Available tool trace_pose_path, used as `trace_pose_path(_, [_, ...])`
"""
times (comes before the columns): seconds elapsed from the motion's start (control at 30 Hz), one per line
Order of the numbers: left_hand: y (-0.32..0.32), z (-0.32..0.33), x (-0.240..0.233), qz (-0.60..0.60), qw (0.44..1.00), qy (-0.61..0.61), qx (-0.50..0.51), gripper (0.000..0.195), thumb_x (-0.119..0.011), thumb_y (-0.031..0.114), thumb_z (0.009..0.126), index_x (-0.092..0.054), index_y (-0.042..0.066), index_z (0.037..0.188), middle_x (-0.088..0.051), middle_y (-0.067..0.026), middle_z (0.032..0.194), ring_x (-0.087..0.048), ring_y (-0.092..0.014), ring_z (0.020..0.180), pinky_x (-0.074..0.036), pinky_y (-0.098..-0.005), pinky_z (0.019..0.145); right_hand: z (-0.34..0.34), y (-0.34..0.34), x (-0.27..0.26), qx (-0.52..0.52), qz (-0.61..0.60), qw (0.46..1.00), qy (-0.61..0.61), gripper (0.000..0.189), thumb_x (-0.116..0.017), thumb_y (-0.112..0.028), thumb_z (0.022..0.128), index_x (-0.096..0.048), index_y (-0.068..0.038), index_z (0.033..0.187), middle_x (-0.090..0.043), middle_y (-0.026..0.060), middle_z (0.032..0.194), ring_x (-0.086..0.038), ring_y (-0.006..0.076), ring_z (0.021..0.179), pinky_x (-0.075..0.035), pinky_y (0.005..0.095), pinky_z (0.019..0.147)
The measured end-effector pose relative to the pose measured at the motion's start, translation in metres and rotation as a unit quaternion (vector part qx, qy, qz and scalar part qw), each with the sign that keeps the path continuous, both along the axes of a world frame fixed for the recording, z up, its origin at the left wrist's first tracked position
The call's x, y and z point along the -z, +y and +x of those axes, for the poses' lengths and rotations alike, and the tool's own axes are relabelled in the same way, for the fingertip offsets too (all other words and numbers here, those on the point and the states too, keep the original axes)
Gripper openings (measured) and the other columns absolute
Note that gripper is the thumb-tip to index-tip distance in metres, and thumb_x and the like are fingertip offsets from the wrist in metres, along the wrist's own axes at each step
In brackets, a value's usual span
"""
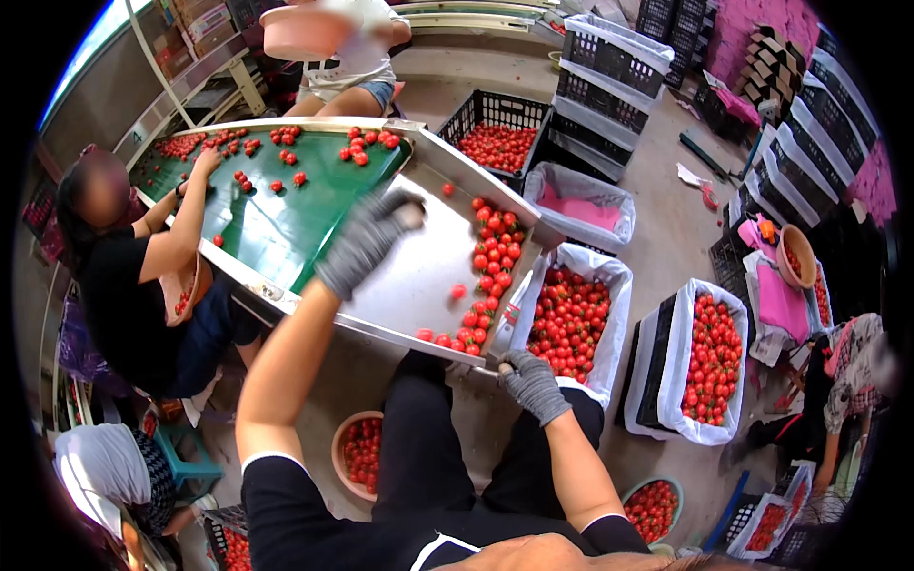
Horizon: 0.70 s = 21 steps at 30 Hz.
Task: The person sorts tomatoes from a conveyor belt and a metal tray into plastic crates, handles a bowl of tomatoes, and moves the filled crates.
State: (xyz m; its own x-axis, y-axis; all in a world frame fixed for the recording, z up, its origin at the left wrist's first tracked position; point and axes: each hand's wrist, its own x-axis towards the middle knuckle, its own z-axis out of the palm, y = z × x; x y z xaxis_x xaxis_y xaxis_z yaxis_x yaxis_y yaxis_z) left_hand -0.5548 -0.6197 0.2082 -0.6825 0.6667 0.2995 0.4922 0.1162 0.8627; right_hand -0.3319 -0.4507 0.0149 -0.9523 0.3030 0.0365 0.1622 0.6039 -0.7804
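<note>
My left hand [371,239], in a grey knit glove with bare fingertips, hovers blurred above the join between the green conveyor belt [264,214] and the metal end tray [389,303]. Whether its fingers hold anything is unclear. Cherry tomatoes [493,250] line the tray's right side and lower corner. My right hand [532,385], gloved the same way, grips a metal rod [482,370] at the tray's lower corner. Just beyond it stands a crate lined with white plastic [620,314], holding many cherry tomatoes [568,321].
A second lined crate of tomatoes [714,364] stands farther right. Stacked black crates [607,86] rise behind a pink-bottomed lined crate [580,203]. A tomato basin [343,457] sits beside my leg. One person [128,300] reaches over the belt; another holds a pink basin [303,34].
</note>
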Motion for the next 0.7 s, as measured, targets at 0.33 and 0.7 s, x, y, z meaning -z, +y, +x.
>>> trace_pose_path(0.33, [0.034,0.173,0.144,-0.119,0.965,0.211,0.105,0.025,-0.056,0.02,0.079,-0.054,0.006,0.1,-0.056,-0.0149,0.089,-0.055,-0.032,0.088,-0.044,-0.0393,0.078,0.027,0.005,0.005,-0.011,0.0,0.999,0.049,0.023,-0.054,-0.011,0.076,-0.06,-0.002,0.097,-0.06,0.0176,0.094,-0.057,0.0336,0.091,-0.045,0.0391,0.081])
trace_pose_path(0.7, [0.057,0.187,0.185,-0.111,0.962,0.248,0.006,0.017,-0.058,0.015,0.075,-0.055,0.008,0.089,-0.055,-0.0114,0.079,-0.055,-0.03,0.076,-0.043,-0.0406,0.07,0.083,0.115,0.034,0.28,-0.015,0.959,0.045,0.033,-0.059,-0.016,0.079,-0.057,-0.004,0.11,-0.061,0.0179,0.101,-0.06,0.03,0.091,-0.045,0.0351,0.083])
